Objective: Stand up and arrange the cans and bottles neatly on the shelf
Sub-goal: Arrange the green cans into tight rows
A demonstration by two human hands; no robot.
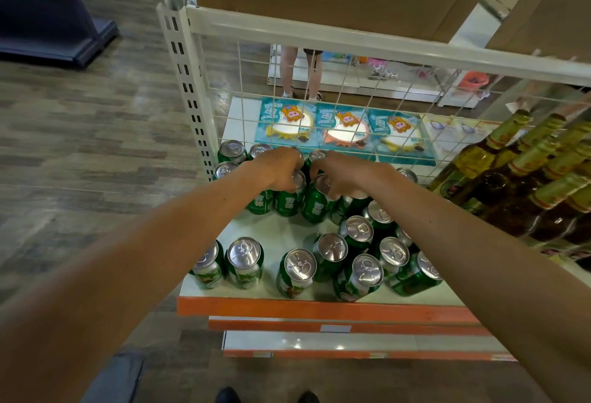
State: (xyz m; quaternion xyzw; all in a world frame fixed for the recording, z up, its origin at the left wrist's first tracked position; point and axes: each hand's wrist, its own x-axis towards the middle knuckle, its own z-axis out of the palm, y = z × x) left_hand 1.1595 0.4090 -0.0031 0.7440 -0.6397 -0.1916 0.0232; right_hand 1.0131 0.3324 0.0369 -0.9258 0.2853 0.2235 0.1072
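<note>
Several green cans with silver tops stand on the white shelf [275, 230]. My left hand [278, 167] grips the top of one green can [287, 201] near the back of the shelf. Right beside it, my right hand [342, 175] grips the top of another green can [315, 206]. More cans stand behind my hands by the wire grid, such as a back-left can [232, 152]. A loose cluster of front cans [361, 271] stands near the shelf's orange edge, unevenly spaced. Brown glass bottles [511, 178] with yellow-green necks fill the right side.
A white wire grid [351, 98] backs the shelf, with a slotted upright post [188, 82] at its left. Blue packets [345, 129] lie behind the grid. A person's legs [300, 73] stand beyond. Lower orange-edged shelves [319, 326] jut out below. Wooden floor lies to the left.
</note>
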